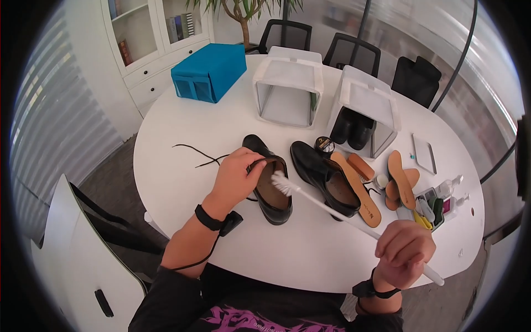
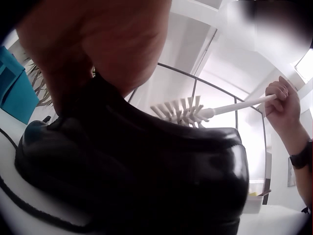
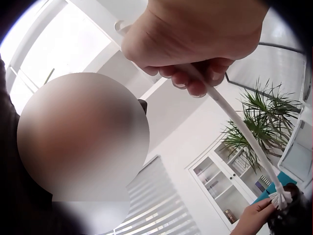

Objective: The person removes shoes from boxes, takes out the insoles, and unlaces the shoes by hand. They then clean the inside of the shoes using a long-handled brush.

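Observation:
My left hand (image 1: 235, 176) pinches the upper edge of a black leather shoe (image 1: 276, 214), near its opening. The shoe stands on the table with its toe pointing away and its brown inside showing. In my right hand (image 1: 406, 250) I grip the long handle of a white bristle brush (image 1: 332, 210). The bristle head (image 1: 283, 183) is over the shoe's opening; in the left wrist view the bristles (image 2: 182, 111) rise above the rim, partly hidden by it. A second black shoe (image 1: 310, 166) lies to the right, beside an insole (image 1: 362, 199).
A black lace (image 1: 193, 148) lies left of the shoe. Right are a polish tin (image 1: 324, 145), a brown brush (image 1: 360, 166), more insoles (image 1: 401, 180) and a supply tray (image 1: 438, 217) with pump bottles. Behind stand two white boxes (image 1: 287, 72), one holding black shoes (image 1: 352, 130), and a blue box (image 1: 227, 69).

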Available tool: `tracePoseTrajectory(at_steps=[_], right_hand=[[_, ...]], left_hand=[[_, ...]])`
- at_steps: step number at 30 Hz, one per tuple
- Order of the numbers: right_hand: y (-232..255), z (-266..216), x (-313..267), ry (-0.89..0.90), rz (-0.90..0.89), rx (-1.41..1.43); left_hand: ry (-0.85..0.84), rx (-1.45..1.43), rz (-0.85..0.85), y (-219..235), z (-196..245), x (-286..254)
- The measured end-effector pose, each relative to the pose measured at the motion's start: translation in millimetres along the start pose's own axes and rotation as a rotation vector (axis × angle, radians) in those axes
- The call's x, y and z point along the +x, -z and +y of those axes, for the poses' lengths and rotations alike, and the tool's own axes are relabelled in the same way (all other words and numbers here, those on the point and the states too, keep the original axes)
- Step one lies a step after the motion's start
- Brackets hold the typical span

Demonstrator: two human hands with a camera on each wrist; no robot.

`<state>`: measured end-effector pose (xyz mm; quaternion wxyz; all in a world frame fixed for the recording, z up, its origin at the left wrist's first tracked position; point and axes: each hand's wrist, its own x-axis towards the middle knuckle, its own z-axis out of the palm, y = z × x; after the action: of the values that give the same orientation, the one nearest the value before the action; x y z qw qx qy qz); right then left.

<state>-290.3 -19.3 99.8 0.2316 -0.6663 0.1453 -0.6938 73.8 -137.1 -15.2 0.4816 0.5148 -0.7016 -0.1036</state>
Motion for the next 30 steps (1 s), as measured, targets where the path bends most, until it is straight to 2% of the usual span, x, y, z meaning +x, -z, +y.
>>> tracePoseTrajectory(at_steps=[2,4,6,8,10,11,13,14,16,18,20,21,23,24,26,27,28,29,30], right_hand=[[-5.3,-2.6,4.4,-0.064,-0.076,0.075],[-8.9,-3.6,5.7,-0.117,-0.100,0.121],[-15.6,5.3,5.1,-0.354,-0.218,0.129],[-23.7,36.5,-7.9,-0.429,-0.322,0.141],[-42.2,67.3,-15.8,-0.362,-0.443,0.006],[-52.5,74.3,-20.9,-0.365,-0.442,0.006],[-67.1,82.7,-26.8,-0.182,-0.511,-0.035],[-63.0,75.2,-23.0,-0.185,-0.514,-0.036],[-42.4,42.9,-5.3,-0.189,-0.710,-0.086],[-12.6,15.0,-1.8,-0.223,-0.675,0.081],[-4.6,-17.3,3.4,-0.221,-0.498,0.221],[-2.3,-23.5,11.5,-0.225,-0.499,0.223],[1.0,-30.0,23.9,-0.144,-0.661,0.306],[-8.4,-25.4,11.5,-0.151,-0.590,0.202],[-29.8,-5.1,6.4,-0.164,-0.732,-0.096],[-42.9,5.2,12.0,-0.205,-0.864,-0.212],[-54.9,25.9,3.7,-0.163,-0.851,-0.207],[-64.7,44.5,-18.0,-0.150,-0.743,-0.211],[-62.9,41.6,-19.6,-0.150,-0.731,-0.215]], left_hand=[[0.048,-0.026,-0.020,0.3,0.4,0.5],[0.022,-0.059,-0.013,-3.8,5.0,-3.5],[0.000,-0.095,-0.006,-10.0,11.5,-10.1],[0.005,-0.088,-0.044,-15.4,20.3,-15.8],[0.011,-0.091,-0.043,-16.6,23.5,-16.2],[-0.009,-0.078,-0.010,-16.9,20.1,-14.3],[-0.029,-0.067,0.024,-16.5,17.0,-11.5],[-0.001,-0.092,0.012,-15.7,17.3,-11.7],[0.035,-0.122,0.007,-15.4,19.4,-12.2],[-0.077,0.032,0.060,-18.3,23.8,-14.8],[-0.069,0.042,0.065,-20.4,25.0,-15.7],[-0.074,0.056,0.065,-20.5,25.2,-16.1],[-0.084,0.048,0.054,-20.9,24.9,-16.9],[-0.100,0.039,0.046,-21.4,24.8,-15.7],[-0.116,0.034,0.052,-25.4,21.6,-16.7],[-0.123,0.028,0.060,-26.3,21.6,-17.0],[-0.131,0.027,0.055,-25.4,23.3,-16.8],[-0.122,0.026,0.050,-24.1,24.8,-17.4],[-0.114,0.026,0.045,-22.8,25.9,-17.1]])
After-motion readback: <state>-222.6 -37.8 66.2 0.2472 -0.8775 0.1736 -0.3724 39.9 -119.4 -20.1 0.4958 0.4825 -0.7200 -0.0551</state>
